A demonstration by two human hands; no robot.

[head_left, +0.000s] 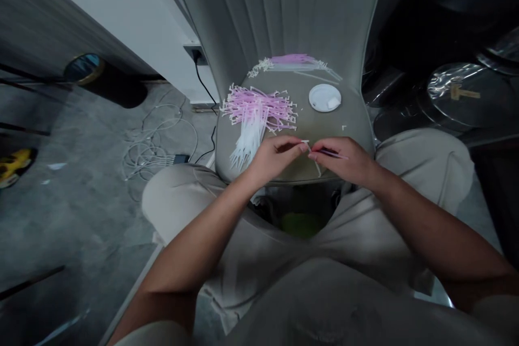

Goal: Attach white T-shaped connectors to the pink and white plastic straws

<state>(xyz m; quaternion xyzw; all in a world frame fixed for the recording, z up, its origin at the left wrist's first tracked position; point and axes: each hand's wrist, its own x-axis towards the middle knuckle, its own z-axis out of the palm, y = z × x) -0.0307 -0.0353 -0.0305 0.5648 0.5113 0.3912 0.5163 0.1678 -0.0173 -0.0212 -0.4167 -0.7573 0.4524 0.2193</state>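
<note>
My left hand (277,155) and my right hand (344,159) meet over the front edge of a grey chair seat (324,135). Both pinch one thin pink-and-white plastic strip (314,158) between thumb and fingertips; its pink end sticks out to the right of my right fingers. A loose heap of the same pink-and-white strips (257,113) lies on the seat just left of and beyond my left hand. A tidier bundle of strips (290,63) rests at the back of the seat. A round white lid (325,98) sits beyond my right hand.
My knees in beige trousers flank the chair. White cables (154,143) are coiled on the grey floor at left, and a black cord (205,86) runs down from a wall socket. Dark plastic-wrapped objects (458,92) stand at right. A yellow item (14,165) lies far left.
</note>
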